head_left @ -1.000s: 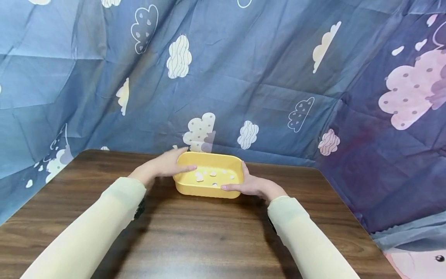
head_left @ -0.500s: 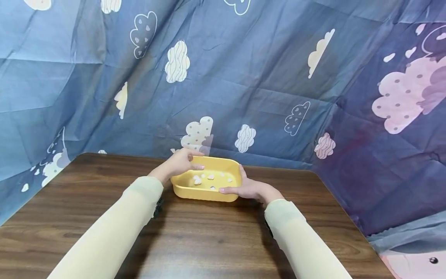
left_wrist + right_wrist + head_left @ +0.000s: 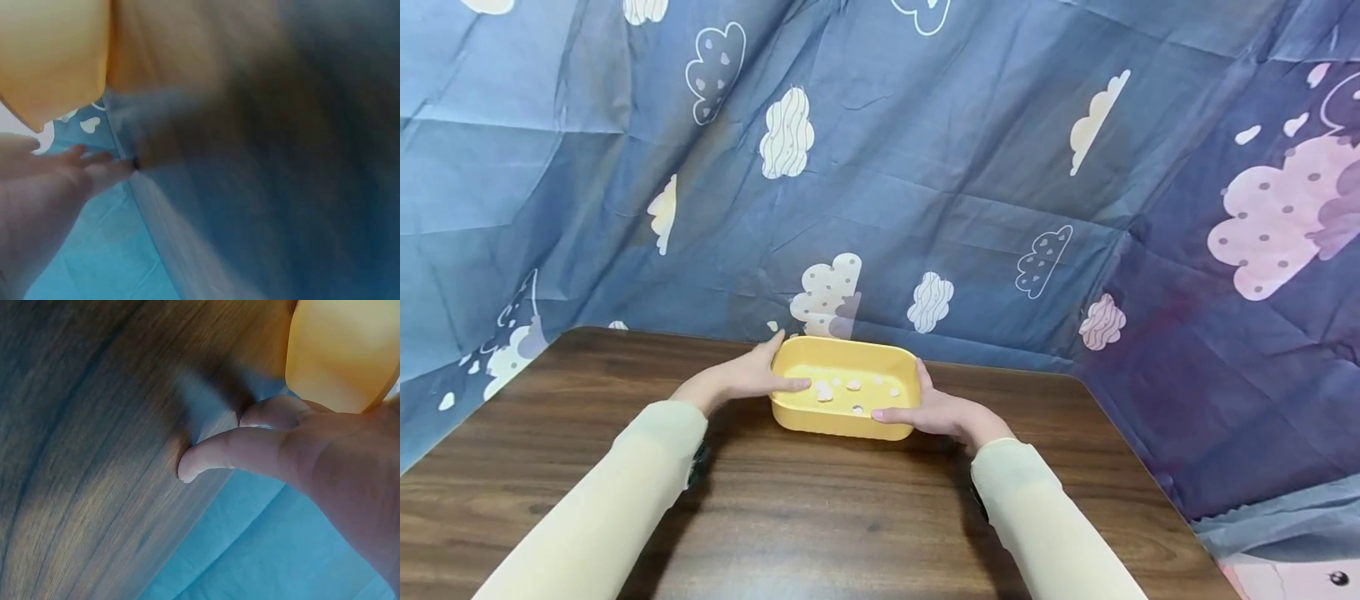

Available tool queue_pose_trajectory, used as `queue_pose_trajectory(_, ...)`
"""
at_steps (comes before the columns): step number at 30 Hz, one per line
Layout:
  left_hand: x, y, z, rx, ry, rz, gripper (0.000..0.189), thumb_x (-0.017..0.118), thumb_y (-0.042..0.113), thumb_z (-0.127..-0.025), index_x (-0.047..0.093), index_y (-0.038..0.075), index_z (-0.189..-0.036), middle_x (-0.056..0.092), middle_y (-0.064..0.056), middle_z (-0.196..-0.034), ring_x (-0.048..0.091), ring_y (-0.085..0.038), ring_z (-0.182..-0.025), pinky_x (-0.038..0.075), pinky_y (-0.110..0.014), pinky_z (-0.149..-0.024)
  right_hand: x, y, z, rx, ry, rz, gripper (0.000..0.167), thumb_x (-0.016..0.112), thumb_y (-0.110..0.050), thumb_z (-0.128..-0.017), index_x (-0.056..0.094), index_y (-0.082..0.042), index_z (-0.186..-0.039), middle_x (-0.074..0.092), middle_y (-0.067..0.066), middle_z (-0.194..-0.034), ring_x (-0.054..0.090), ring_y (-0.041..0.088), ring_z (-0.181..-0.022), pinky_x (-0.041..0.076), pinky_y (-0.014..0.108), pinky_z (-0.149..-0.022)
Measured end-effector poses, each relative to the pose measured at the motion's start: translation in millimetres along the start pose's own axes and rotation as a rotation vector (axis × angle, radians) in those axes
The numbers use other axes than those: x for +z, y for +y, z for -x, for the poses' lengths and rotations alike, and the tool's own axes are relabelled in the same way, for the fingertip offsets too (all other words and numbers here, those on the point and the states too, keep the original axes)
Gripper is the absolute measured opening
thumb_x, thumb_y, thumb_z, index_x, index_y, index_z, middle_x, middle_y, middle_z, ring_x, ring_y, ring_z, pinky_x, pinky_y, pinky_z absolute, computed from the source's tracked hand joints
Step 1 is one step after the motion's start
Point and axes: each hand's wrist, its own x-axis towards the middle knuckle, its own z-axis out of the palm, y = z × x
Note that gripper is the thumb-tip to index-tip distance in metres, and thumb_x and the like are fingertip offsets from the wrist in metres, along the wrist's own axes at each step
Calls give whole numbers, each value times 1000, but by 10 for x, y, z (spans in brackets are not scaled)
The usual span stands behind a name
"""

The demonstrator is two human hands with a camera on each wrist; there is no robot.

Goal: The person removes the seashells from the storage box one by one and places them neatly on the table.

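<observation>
In the head view, a shallow yellow plastic box (image 3: 842,425) with rounded corners rests on the table. Several small white pieces (image 3: 824,390), some heart-shaped, lie scattered on its floor. My left hand (image 3: 741,377) is at the box's left end, thumb stretched over the rim and fingers spread outside. The left wrist view shows those fingers (image 3: 94,165) extended, with a gap between them and the box wall (image 3: 53,50). At the right end, my right hand (image 3: 943,410) holds the box, thumb over the front rim and fingers along the outer end wall.
Brown wood-grain table (image 3: 790,517) extends around the box. Behind it hangs a blue cloth (image 3: 880,208) printed with clouds, close to the table's far edge. A pink printed shape (image 3: 1300,575) shows at the lower right.
My left hand reached in over the box's left part half a second ago, then drew back to the left end. The right hand and the box have stayed in place.
</observation>
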Motion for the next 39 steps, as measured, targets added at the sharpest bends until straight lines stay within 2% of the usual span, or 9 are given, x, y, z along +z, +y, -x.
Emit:
queue_pose_trajectory(2, 11, -55, 106, -11, -79, 51, 134, 77, 62, -90, -15, 2, -167, 1, -29, -177, 11, -44, -165, 17, -63, -132, 9, -15, 5, 0, -1, 3, 143, 83, -70, -78, -20, -29, -169, 13, 13, -177, 26, 30, -158, 26, 57, -129)
queue_pose_trajectory(4, 33, -81, 179, -13, -109, 66, 139, 78, 62, -89, -22, 3, -166, 3, -28, -177, 17, -41, -164, 20, -61, -131, 15, -27, 8, 0, 1, 4, 143, 83, -70, -78, -20, -29, -169, 11, 13, -177, 25, 31, -158, 26, 57, -129)
queue_pose_trajectory(8, 66, -53, 181, 0, -104, -3, 143, 78, 68, -84, -24, 11, -167, 26, -32, -171, 38, -40, -156, 33, -57, -127, 19, -28, 7, 23, 11, 20, 144, 83, -72, -77, -20, -28, -169, 12, 15, -177, 25, 32, -158, 27, 59, -129)
queue_pose_trajectory(10, 77, -31, 152, -6, -107, -45, 144, 78, 71, -82, -22, 11, -167, 31, -34, -168, 44, -41, -152, 37, -57, -124, 24, -7, 9, 32, 9, 20, 145, 83, -73, -77, -20, -28, -169, 11, 15, -177, 26, 32, -158, 27, 60, -128)
queue_pose_trajectory(19, 72, -1, 243, -9, -147, -67, 146, 79, 67, -84, -24, 1, -165, 36, -35, -164, 54, -36, -142, 42, -55, -120, 62, -13, -18, -7, -39, -3, 140, 83, -68, -81, -19, -29, -169, 15, 13, -174, 25, 30, -156, 25, 59, -129)
queue_pose_trajectory(28, 38, 125, 159, -14, -139, -74, 146, 76, 70, -85, -25, 0, -163, 7, -33, -175, 37, -41, -157, 34, -55, -127, -93, -28, 10, -22, -22, -2, 140, 81, -67, -83, -23, -29, -168, 4, 10, -179, 16, 29, -161, 17, 59, -132)
queue_pose_trajectory(34, 37, 160, 146, -28, -154, -53, 145, 75, 70, -86, -26, 3, -164, 0, -28, -177, 29, -40, -161, 29, -57, -129, -108, -2, 22, -49, -16, -1, 139, 80, -66, -84, -23, -26, -168, -1, 13, -179, 15, 30, -162, 18, 58, -133)
queue_pose_trajectory(36, 41, 158, 168, -43, -162, -62, 145, 75, 71, -85, -26, 5, -165, -5, -28, -177, 19, -42, -164, 25, -60, -130, -80, 3, 22, -49, -14, -9, 139, 81, -64, -84, -22, -25, -168, 0, 12, -179, 17, 29, -161, 19, 57, -132)
queue_pose_trajectory(39, -2, 199, 230, -68, -151, -137, 145, 75, 74, -84, -24, 6, -166, -15, -34, -173, 2, -52, -164, 21, -66, -129, -15, -19, 16, -42, -30, -34, 141, 84, -63, -81, -21, -27, -169, 3, 11, -179, 19, 28, -160, 21, 55, -132)
